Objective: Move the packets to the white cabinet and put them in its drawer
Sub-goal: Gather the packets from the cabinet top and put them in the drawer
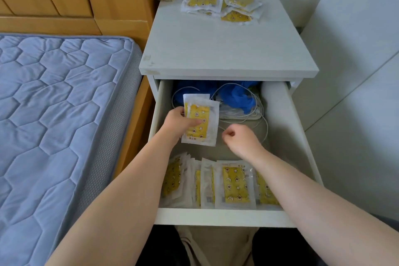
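The white cabinet (226, 49) stands beside the bed with its top drawer (222, 217) pulled out. My left hand (179, 122) holds a small stack of white packets with yellow patterned inserts (203, 119) upright over the drawer's middle. My right hand (241, 139) hovers just right of them, fingers curled, with nothing in it. Several more packets (235, 183) stand in a row against the drawer's front wall. A loose heap of packets (218, 2) lies at the back of the cabinet top.
Blue cloth (237, 95) and white cables (254, 114) fill the back of the drawer. A blue quilted mattress (54, 114) on a wooden bed frame (133, 119) lies close on the left. A white wall panel (356, 71) is on the right.
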`<act>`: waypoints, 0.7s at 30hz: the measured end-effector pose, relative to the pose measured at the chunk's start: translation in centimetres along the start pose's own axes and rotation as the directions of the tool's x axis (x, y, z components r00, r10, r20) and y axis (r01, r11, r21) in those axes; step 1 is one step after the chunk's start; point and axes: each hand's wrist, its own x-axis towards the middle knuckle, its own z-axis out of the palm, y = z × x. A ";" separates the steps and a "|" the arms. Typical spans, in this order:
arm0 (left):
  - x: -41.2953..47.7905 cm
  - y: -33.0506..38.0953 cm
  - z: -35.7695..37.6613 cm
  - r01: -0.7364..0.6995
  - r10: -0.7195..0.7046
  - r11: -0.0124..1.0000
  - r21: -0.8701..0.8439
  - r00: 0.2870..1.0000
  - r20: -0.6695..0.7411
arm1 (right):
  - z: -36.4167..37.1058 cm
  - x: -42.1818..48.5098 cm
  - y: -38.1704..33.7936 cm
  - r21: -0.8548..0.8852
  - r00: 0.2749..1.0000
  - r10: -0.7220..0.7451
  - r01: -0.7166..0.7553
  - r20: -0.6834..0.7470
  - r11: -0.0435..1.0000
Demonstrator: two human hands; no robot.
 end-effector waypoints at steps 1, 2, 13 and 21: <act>-0.3 0.0 0.1 -0.014 0.012 0.999 0.029 0.997 0.081 | -1.3 0.3 0.4 0.050 0.993 -0.036 0.042 -0.109 0.998; -0.5 0.0 0.3 -0.039 0.027 0.997 0.065 0.986 0.166 | -2.4 0.4 0.7 0.131 0.984 -0.057 0.080 -0.171 0.988; -1.8 0.4 1.8 -0.231 0.121 0.934 0.274 0.923 0.366 | -3.8 1.0 1.5 0.255 0.979 -0.206 0.200 -0.004 0.946; -0.8 -0.4 -0.1 -0.246 0.020 0.687 0.684 0.947 0.321 | -5.2 1.8 3.1 0.142 0.993 -0.024 0.008 0.114 0.990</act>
